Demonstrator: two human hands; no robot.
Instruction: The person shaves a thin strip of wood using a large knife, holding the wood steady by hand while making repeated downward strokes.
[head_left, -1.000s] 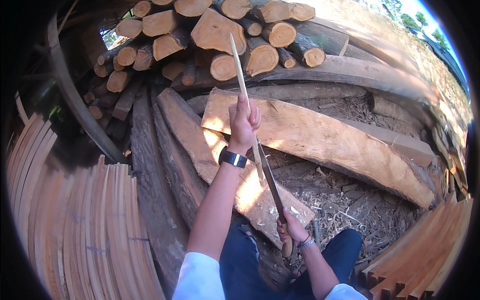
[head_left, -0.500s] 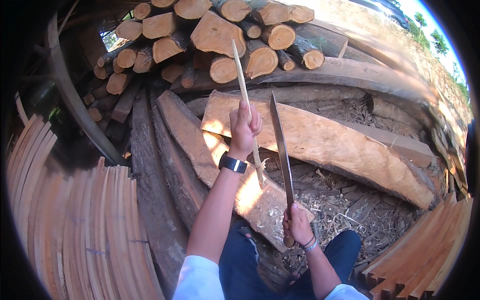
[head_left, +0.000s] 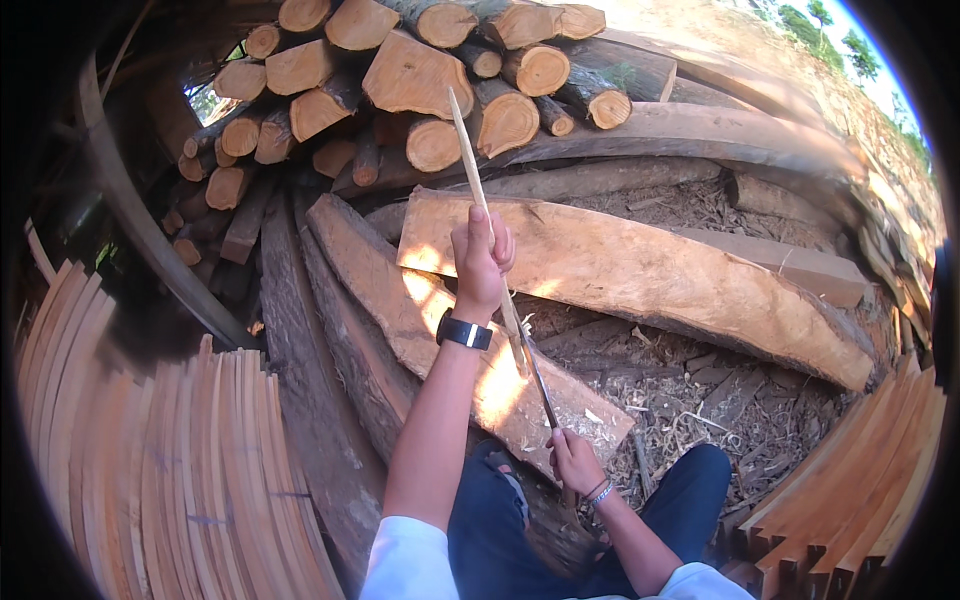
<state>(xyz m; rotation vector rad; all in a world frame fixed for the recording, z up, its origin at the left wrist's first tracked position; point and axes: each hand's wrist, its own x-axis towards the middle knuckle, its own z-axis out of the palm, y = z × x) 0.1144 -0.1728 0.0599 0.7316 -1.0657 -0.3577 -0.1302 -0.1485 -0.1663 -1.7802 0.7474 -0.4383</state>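
Note:
My left hand point(head_left: 482, 258) is closed around the middle of a pale wooden stick point(head_left: 466, 150), held tilted. Its pointed end is up and its lower end is down at a sunlit slab of wood point(head_left: 572, 400). In my right hand point(head_left: 575, 460) is the handle of a machete. The machete's dark blade point(head_left: 542, 386) slants up and leftward, seen nearly edge-on, with its upper part against or very near the lower part of the stick. I cannot tell whether blade and stick touch.
Behind lies a stack of cut logs point(head_left: 420, 75). A broad bark-edged plank point(head_left: 620, 265) lies across the middle. Sawn boards stand at the left point(head_left: 190, 450) and lower right point(head_left: 850, 490). Wood shavings point(head_left: 690, 400) cover the ground by my knee.
The machete has swung down and left from upright beside the stick to the stick's lower part. My right hand has moved slightly left and lower. My left hand has barely shifted.

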